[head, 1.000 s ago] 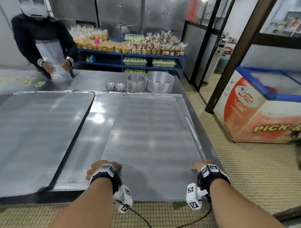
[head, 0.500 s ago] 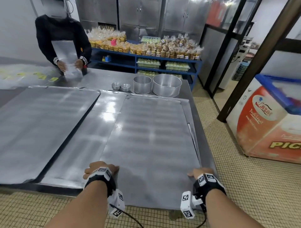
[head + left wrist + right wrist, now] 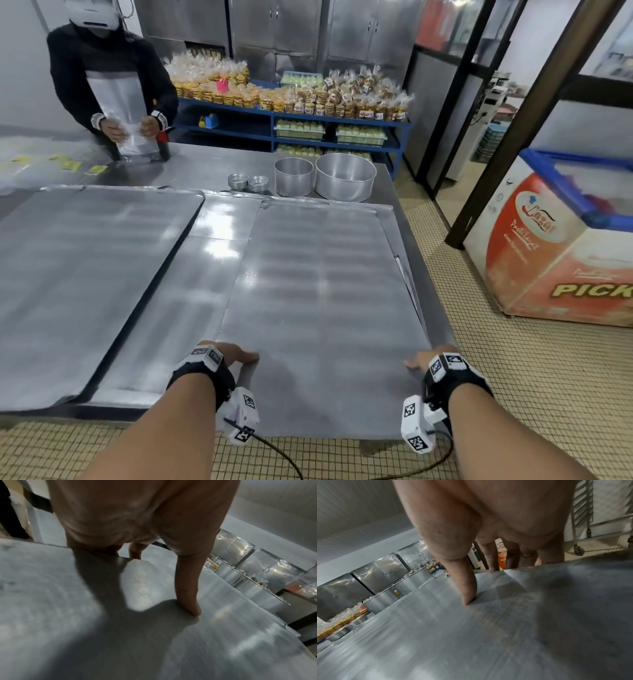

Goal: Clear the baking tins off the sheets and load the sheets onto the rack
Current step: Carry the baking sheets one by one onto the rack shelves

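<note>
Head view: both hands (image 3: pixel 236 354) grip the sheet (image 3: pixel 322 308); tins (image 3: pixel 344 176) stand beyond.

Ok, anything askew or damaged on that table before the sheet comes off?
Mostly tidy. The gripped sheet overhangs the table's near edge, held by the left hand and right hand. Its far rim looks slightly wavy. The baking tins stand upright beyond it.

- Near baking sheet (image 3: pixel 322 308): dull grey metal, brushed matt finish.
- Second baking sheet (image 3: pixel 85 274): the same matt metal.
- Bench (image 3: pixel 212 260): glossy steel, mirror-bright between the sheets.
- Round tins (image 3: pixel 344 176) at the bench's far edge: smooth satin metal.
- Snack packets (image 3: pixel 342 96): shiny clear plastic.
</note>
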Demonstrator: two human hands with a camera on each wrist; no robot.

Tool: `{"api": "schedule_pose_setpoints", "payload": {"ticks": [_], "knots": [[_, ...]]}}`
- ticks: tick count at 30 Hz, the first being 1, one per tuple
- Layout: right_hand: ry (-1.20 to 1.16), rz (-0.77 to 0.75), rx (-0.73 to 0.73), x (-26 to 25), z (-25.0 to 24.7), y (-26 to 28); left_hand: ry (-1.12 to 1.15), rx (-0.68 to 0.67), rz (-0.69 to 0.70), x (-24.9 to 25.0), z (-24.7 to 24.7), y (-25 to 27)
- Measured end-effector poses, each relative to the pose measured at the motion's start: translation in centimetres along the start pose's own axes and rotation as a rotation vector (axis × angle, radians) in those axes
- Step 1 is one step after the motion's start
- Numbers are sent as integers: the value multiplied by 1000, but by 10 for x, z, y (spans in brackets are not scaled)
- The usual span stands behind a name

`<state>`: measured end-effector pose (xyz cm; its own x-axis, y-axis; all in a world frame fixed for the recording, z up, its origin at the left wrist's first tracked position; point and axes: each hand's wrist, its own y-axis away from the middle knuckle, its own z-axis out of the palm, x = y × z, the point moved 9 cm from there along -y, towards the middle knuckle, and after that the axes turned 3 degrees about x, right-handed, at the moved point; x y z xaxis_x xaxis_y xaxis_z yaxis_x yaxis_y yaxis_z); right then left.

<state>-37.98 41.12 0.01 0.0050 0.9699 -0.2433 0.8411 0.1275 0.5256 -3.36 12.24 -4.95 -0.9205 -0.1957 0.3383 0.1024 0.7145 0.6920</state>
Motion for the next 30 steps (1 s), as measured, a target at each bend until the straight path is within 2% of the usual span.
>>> {"api": "schedule_pose_setpoints", "payload": {"ticks": [3, 5, 7, 9, 13, 15, 17, 19, 22, 25, 28, 30], "knots": [[171, -28, 17, -9, 1, 12, -21, -91, -21, -8, -6, -4], [162, -42, 10, -16, 1, 29, -11, -109, 14, -8, -12, -5], [136, -9, -37, -18, 5, 46, -100, -107, 64, -8, -17, -4], [120, 26, -64, -4, 24, 39, -221, -100, 142, -4, -22, 1], [51, 89, 26, 26, 59, 7, -320, -121, 253, 1, -26, 4], [81, 127, 34, 34, 63, 17, -307, -136, 226, -7, -27, -1], [100, 132, 31, 26, 64, 37, -212, -85, 200, -16, -38, -12], [183, 58, 9, 14, 72, 44, -176, -24, 181, -23, -50, -23], [211, 29, -16, -5, 76, 68, -219, 30, 130, -38, -66, -32], [268, -5, -42, -22, 79, 82, -203, 26, 108, -50, -72, -38], [212, -5, -107, -31, 88, 89, -65, 48, 36, -64, -75, -53], [269, -40, -126, -35, 88, 85, 9, 91, 9, -69, -80, -61]]}}
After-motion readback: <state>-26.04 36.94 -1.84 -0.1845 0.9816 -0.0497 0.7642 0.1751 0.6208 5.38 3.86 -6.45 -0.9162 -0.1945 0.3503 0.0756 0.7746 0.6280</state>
